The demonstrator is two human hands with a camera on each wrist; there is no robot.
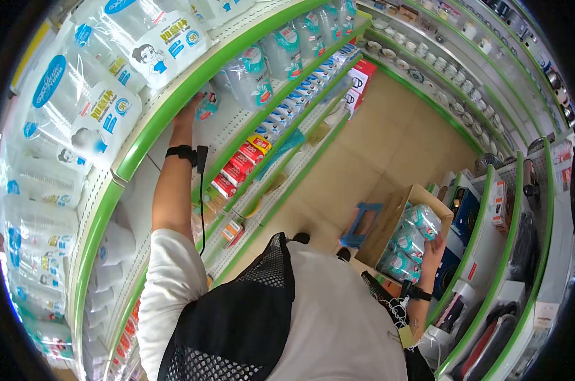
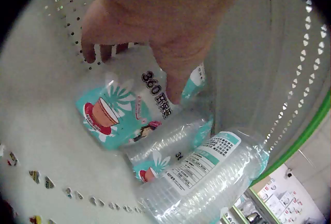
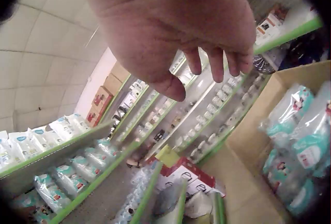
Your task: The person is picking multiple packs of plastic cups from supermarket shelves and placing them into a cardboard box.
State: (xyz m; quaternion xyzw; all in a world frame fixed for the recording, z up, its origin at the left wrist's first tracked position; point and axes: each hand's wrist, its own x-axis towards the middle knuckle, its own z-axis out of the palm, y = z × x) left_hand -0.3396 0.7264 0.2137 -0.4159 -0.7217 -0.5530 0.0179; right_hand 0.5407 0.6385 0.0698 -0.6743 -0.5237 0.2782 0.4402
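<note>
On a middle shelf, my left hand [image 1: 184,117] reaches in to a clear pack of plastic cups [image 1: 207,105] with a teal label. The left wrist view shows that hand [image 2: 155,32] gripping the pack [image 2: 121,105], thumb on its near side and fingers at its far edge; two more cup packs [image 2: 207,177] lie against it. My right hand [image 1: 432,254] is at the side of an open cardboard box [image 1: 377,244] holding several similar packs [image 1: 405,241]. In the right wrist view, this hand [image 3: 181,38] has its fingers loosely extended and holds nothing.
More cup packs [image 1: 287,51] stand along the same shelf, with larger packs [image 1: 97,108] above. Red packages [image 1: 240,166] sit on a lower shelf. A blue stool [image 1: 361,223] is on the floor beside the box. Shelving with dishes [image 1: 440,63] lies across the aisle.
</note>
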